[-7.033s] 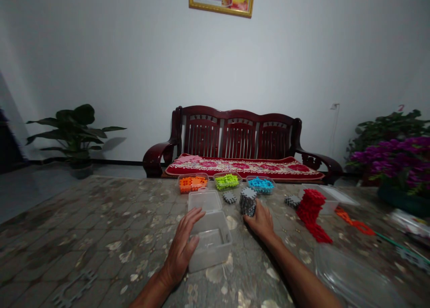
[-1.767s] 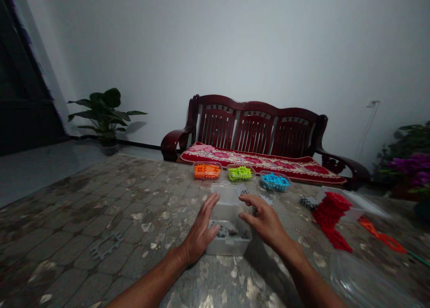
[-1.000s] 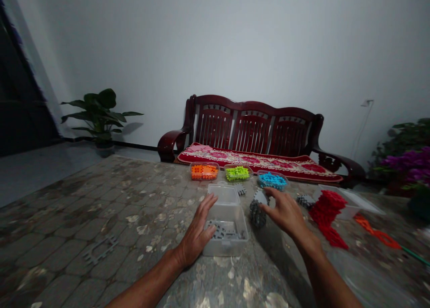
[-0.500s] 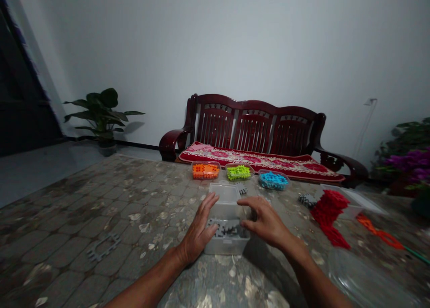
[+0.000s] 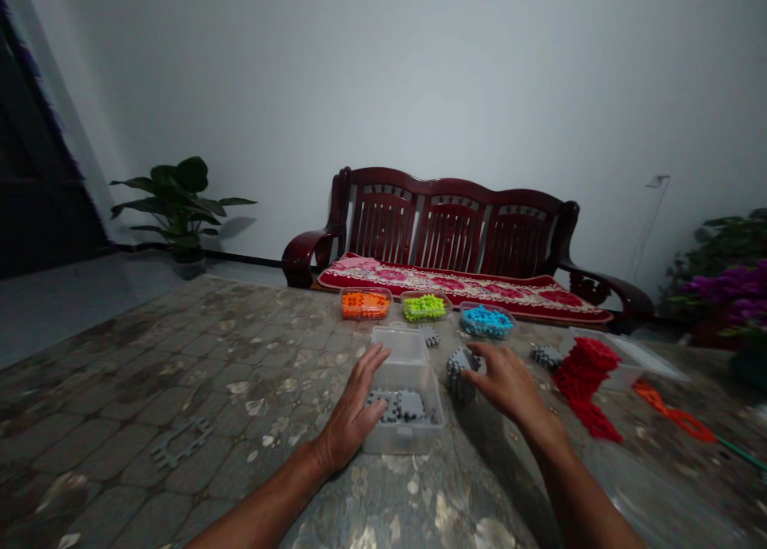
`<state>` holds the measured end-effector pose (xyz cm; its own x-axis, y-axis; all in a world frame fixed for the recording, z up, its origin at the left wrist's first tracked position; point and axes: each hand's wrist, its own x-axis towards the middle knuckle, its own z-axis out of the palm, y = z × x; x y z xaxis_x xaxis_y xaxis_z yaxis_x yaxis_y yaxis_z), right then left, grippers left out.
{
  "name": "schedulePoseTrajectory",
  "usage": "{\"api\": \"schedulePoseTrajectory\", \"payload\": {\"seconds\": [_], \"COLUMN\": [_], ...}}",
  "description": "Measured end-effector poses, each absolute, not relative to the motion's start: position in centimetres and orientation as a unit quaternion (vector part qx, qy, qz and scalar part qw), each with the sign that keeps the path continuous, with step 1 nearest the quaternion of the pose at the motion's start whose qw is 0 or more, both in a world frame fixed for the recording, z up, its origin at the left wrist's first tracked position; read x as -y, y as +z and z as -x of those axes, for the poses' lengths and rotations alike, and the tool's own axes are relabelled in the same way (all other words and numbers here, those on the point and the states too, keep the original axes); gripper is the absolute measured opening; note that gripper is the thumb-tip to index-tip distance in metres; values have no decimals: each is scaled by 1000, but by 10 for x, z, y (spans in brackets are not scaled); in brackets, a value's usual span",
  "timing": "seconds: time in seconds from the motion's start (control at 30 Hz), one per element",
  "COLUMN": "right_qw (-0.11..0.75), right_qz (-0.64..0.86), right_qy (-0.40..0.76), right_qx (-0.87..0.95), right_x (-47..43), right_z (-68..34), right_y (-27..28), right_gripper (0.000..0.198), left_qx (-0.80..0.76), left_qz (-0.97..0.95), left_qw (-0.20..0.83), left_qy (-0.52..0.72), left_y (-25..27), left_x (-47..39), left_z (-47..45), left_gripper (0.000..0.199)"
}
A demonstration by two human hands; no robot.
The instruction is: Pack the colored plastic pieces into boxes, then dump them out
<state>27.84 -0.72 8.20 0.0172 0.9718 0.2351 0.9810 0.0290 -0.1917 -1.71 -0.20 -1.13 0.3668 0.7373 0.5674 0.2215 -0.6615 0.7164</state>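
Note:
A clear plastic box (image 5: 403,439) stands before me with grey notched building pieces (image 5: 407,406) lying inside. Its hinged lid (image 5: 399,346) is folded back at the far side. My left hand (image 5: 358,401) rests against the box's left side, fingers extended and thumb over the rim. Just right of the box, my right hand (image 5: 506,379) has its thumb and fingers around a stack of grey notched plates (image 5: 460,375). Whether the stack bears on the table is hard to tell.
Beyond the box sit tubs of orange pieces (image 5: 365,304), green pieces (image 5: 424,307) and blue pieces (image 5: 487,321). To the right are a red assembled piece (image 5: 587,381), more grey plates (image 5: 546,356) and an orange chain (image 5: 674,411). A grey frame-shaped piece (image 5: 181,442) lies left.
My right hand has moved right, from over the box to beside it. The grey stack at its fingertips now shows. My left hand has stayed at the box.

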Motion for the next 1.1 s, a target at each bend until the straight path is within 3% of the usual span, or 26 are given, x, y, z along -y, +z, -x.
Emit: {"api": "schedulePoseTrajectory", "payload": {"seconds": [0.2,0.4,0.5,0.67,0.8,0.97,1.1], "right_qw": [171,307,332,328,318,335,261], "right_qz": [692,623,572,527,501,578,659], "right_qy": [-16,67,117,164,203,124,50], "right_qx": [701,716,741,767,779,734,703], "right_x": [5,14,24,39,35,14,4], "right_z": [-281,-266,-241,-201,-197,-235,-266], "right_y": [79,87,90,87,82,82,82], "right_gripper": [54,58,62,58,44,38,49], "left_qx": [-302,-302,-304,-304,-305,-301,-302], "left_qz": [-780,-778,-776,-770,-769,-773,-775], "left_qw": [277,280,276,276,281,276,274], "left_qy": [473,475,479,488,487,486,483], "left_y": [-9,-9,-10,-13,-15,-14,-13], "left_x": [4,4,3,3,3,2,2], "left_z": [17,17,15,14,15,15,15], "left_gripper": [61,63,63,65,67,67,64]}}
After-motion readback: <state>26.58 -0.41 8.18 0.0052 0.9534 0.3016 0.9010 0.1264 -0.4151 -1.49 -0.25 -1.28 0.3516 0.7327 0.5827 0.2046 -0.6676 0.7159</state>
